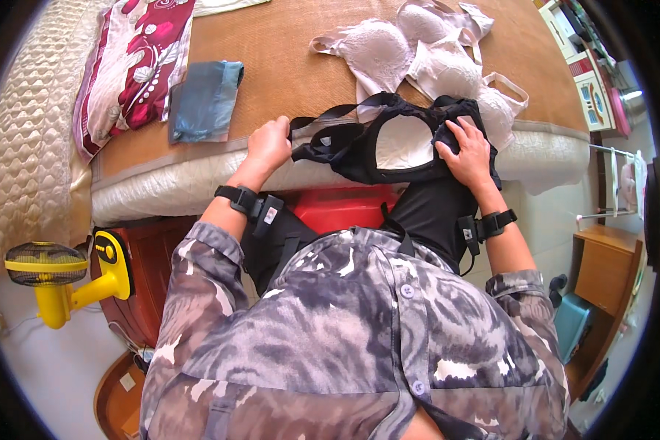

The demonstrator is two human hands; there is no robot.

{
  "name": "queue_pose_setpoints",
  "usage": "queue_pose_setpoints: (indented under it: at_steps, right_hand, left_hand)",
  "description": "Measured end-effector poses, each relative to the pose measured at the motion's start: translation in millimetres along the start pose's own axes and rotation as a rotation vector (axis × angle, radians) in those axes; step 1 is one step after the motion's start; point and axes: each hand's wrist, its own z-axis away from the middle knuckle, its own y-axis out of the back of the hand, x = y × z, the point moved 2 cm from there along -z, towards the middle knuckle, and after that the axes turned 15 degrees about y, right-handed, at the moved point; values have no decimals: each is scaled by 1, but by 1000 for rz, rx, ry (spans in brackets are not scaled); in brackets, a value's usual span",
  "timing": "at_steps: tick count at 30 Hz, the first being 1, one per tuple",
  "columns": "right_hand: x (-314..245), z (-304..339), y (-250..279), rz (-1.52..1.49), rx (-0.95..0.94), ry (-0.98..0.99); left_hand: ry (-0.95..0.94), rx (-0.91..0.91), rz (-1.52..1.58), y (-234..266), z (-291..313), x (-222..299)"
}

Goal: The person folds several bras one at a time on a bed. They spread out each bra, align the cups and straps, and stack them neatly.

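A black bra (352, 158) with a white inner cup lining (403, 144) lies across the bed's near edge and my lap. My left hand (269, 143) is closed on its strap at the left end, pulling the strap out to the side. On the right cup rests my right hand (467, 152), its fingers spread over the black fabric. Just beyond the black bra, pale pink bras (374, 50) are laid out on the bed, partly overlapping one another.
A brown mat (271, 44) covers the bed. At the left lie a folded blue-grey cloth bundle (207, 103) and a red-and-white patterned pillow (136, 73). A yellow fan (114, 271) stands at lower left. A wooden cabinet (601, 271) is at the right. Beneath me is a red seat (337, 209).
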Motion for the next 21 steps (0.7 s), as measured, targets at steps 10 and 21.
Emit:
queue_pose_setpoints:
  at_steps: [10,21]
  right_hand:
    - [2,0,-3,9,-2,-1]
    - [2,-1,-3,3,21,10]
  left_hand:
    - [172,-87,65,-18,1,0]
    - [298,-469,1493,25,-16,-8]
